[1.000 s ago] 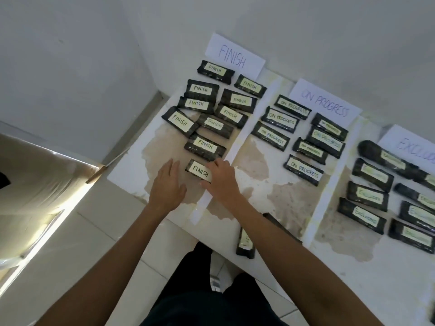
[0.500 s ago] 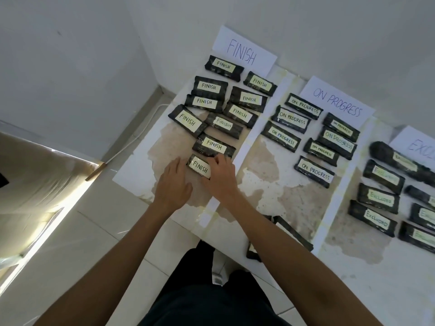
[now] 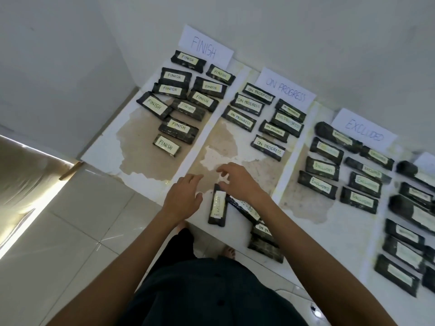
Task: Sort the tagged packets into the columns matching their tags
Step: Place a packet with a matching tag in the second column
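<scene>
Dark packets with pale tags lie in columns under paper signs FINISH (image 3: 204, 46), ON PROGRESS (image 3: 285, 91) and EXCLUDED (image 3: 364, 133). The nearest FINISH packet (image 3: 166, 145) lies alone at the front of its column. Near the table's front edge lies a small pile of unsorted packets: an upright one tagged EXCLUDED (image 3: 218, 205) and others (image 3: 263, 234) partly under my right forearm. My right hand (image 3: 240, 182) hovers above the upright packet's top end, fingers spread, holding nothing. To the left of that packet is my left hand (image 3: 183, 198), open and empty.
The white table surface (image 3: 329, 234) has brown worn patches and white tape strips dividing the columns. A further column of packets (image 3: 409, 236) runs off the right edge. White walls close the back and left. Tiled floor and my feet are below the front edge.
Both hands left the FINISH packet in its column and drew back right and toward me, to the unsorted pile. The camera view shifted right.
</scene>
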The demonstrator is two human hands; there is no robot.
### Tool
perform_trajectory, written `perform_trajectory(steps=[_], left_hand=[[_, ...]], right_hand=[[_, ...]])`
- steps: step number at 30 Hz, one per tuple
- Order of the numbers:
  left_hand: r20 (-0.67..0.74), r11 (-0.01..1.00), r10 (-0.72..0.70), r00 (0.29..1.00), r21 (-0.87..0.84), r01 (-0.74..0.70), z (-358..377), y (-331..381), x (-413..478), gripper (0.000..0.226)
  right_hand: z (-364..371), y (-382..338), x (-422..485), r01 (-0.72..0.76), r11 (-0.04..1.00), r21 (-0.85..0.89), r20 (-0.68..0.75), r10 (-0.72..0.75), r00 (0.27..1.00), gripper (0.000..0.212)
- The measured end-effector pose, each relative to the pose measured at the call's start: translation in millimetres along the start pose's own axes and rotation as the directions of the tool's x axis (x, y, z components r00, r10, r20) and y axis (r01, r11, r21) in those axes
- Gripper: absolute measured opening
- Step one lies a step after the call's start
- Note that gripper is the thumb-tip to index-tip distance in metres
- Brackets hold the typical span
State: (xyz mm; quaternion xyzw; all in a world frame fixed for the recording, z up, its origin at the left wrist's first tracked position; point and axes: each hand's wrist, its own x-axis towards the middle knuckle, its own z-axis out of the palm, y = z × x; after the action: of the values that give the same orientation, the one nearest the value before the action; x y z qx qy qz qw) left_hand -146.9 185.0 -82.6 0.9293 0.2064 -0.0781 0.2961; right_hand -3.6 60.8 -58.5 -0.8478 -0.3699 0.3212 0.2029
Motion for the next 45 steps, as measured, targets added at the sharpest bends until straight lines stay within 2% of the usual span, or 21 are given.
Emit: perform_trajectory(steps=[3, 7, 9, 13, 16, 20, 24, 26, 28, 31, 35, 38, 40, 43, 45], left_hand=[[0.039, 1.0, -0.017, 0.999, -0.017, 0.018, 18.6, 15.1, -10.8, 0.053], [0.08, 0.999, -0.045, 0.996, -0.001, 0.045, 39.0, 29.3, -22.1, 0.053], [0.083, 0.999, -0.052, 0.995, 0.016, 0.051, 46.5, 34.8, -26.9, 0.054], [0.06, 0.998, -0.062, 0.996, -0.007, 0.062, 54.8, 46.1, -32.8, 0.055], [0.042, 0.995, -0.079, 0.996, -0.06, 0.082, 56.8, 56.4, -35.7, 0.054], [0.052, 0.942, -0.155, 0.986, -0.294, 0.164, 57.0, 80.4, -39.0, 0.051], [0.182, 0.769, -0.272, 0.945, -0.549, 0.327, 62.8, 105.1, -36.3, 0.042], [0.212, 0.687, -0.284, 0.935, -0.635, 0.353, 66.6, 118.2, -34.3, 0.035], [0.186, 0.646, -0.309, 0.933, -0.679, 0.349, 68.2, 129.2, -33.6, 0.031], [0.185, 0.667, -0.271, 0.945, -0.671, 0.323, 64.5, 135.5, -30.8, 0.032], [0.306, 0.752, -0.149, 0.94, -0.582, 0.309, 56.8, 130.8, -24.5, 0.034], [0.369, 0.822, -0.068, 0.927, -0.506, 0.261, 51.5, 129.3, -22.6, 0.036], [0.389, 0.856, -0.032, 0.921, -0.465, 0.226, 48.8, 128.4, -21.9, 0.034], [0.343, 0.878, -0.032, 0.939, -0.44, 0.191, 47.1, 126.8, -21.6, 0.039], [0.212, 0.923, -0.027, 0.977, -0.371, 0.106, 46.0, 122.7, -20.2, 0.058]], right_hand=[[0.2, 28.8, -30.7, -0.128, 0.989, -0.079, 0.002, 0.129, 0.992, 0.044], [16.7, 59.4, -64.9, -0.279, 0.9, -0.334, 0.012, 0.3, 0.954, 0.071], [27.8, 68.8, -76.5, -0.287, 0.893, -0.346, -0.007, 0.304, 0.953, 0.072], [40.1, 78.5, -86.9, -0.221, 0.928, -0.3, -0.081, 0.206, 0.975, 0.071], [39.6, 80.0, -92.3, -0.205, 0.957, -0.207, -0.135, 0.179, 0.974, 0.071], [32.7, 78.0, -102.8, -0.197, 0.979, -0.044, -0.217, 0.183, 0.959, 0.064], [28.9, 73.7, -114.0, -0.146, 0.971, 0.189, -0.24, 0.19, 0.952, 0.059], [25.8, 69.0, -122.6, -0.091, 0.932, 0.35, -0.215, 0.175, 0.961, 0.055], [22.9, 65.1, -130.8, -0.083, 0.9, 0.427, -0.178, 0.174, 0.969, 0.046], [21.0, 68.9, -134.7, -0.141, 0.851, 0.506, -0.144, 0.245, 0.959, 0.038], [6.6, 77.2, -134.4, -0.184, 0.732, 0.656, -0.146, 0.363, 0.92, 0.038], [-8.1, 78.6, -134.9, -0.15, 0.66, 0.736, -0.148, 0.374, 0.916, 0.03], [-11.2, 78.5, -133.3, -0.14, 0.662, 0.736, -0.156, 0.367, 0.917, 0.027], [-8.5, 77.2, -127.6, -0.134, 0.65, 0.748, -0.173, 0.386, 0.906, 0.017], [-7.8, 74.4, -123.2, -0.152, 0.578, 0.801, -0.147, 0.438, 0.887, 0.017]])
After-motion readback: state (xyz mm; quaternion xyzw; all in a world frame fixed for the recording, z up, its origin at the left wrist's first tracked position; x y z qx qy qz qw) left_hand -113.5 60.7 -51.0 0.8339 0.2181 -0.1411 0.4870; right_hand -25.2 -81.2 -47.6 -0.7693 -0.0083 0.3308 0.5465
